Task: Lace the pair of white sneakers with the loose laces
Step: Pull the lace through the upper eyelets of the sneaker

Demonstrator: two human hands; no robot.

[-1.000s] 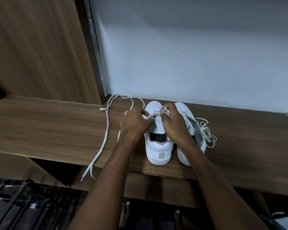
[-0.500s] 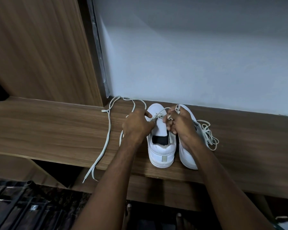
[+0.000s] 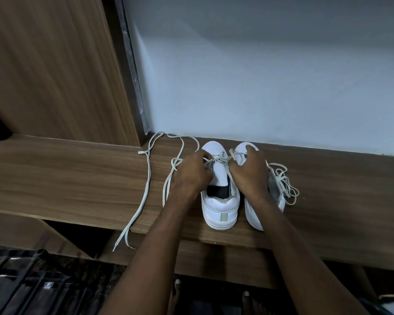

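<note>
Item one: I see the left sneaker (image 3: 218, 201) standing upright on the wooden shelf (image 3: 77, 178), heel toward me, toe toward the pale wall (image 3: 259, 76).

Item two: the right sneaker (image 3: 251, 212) stands just beside it, also heel toward me, largely covered by my right hand (image 3: 250, 173).

Item three: my left hand (image 3: 190, 171) sits over the left side of the left sneaker, fingers curled and pinching the lace (image 3: 215, 159) where it crosses the front eyelets.

Item four: the right hand's fingers are curled too, pinching the other end of that lace above the gap between the two shoes.

Item five: the long lace tail (image 3: 148, 178) runs from the left hand back toward the wall, loops, then trails along the shelf and hangs over its front edge.

Item six: a second lace (image 3: 282, 183) lies in a loose tangle on the shelf, touching the right sneaker's outer side.

Item seven: a wooden panel (image 3: 55, 64) rises behind the shelf at left.
</note>
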